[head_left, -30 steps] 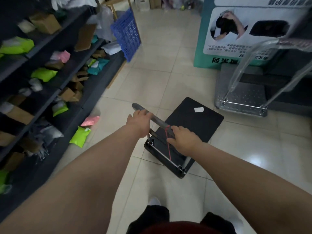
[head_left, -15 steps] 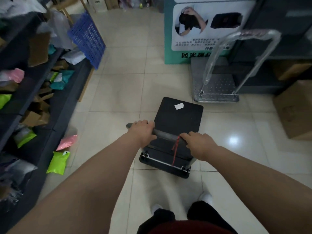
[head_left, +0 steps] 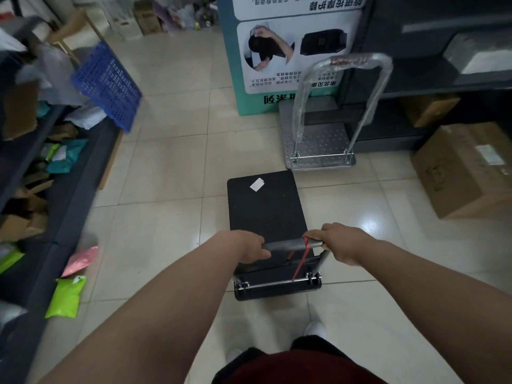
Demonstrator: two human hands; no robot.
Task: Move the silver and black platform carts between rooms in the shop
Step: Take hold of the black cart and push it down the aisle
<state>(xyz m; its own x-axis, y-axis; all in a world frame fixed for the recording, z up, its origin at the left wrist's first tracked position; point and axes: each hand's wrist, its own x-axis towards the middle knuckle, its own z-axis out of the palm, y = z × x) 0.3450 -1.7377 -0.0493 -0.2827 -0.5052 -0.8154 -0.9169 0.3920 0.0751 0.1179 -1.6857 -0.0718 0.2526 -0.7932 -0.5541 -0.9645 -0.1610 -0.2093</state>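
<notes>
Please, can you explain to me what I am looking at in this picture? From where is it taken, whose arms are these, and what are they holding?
The picture comes from a camera worn on a person's head, looking forward and down, so the two bare arms belong to that person. There is no machine here.

The left hand and the right hand both grip the dark handle bar of a black platform cart standing on the tiled floor. A small white label lies on its deck, and a red cord hangs from the handle.

Just ahead, to the right, a silver platform cart is parked, its handle wrapped in clear plastic. Shelves with parcels line the left side, and a cardboard box sits at the right.
</notes>
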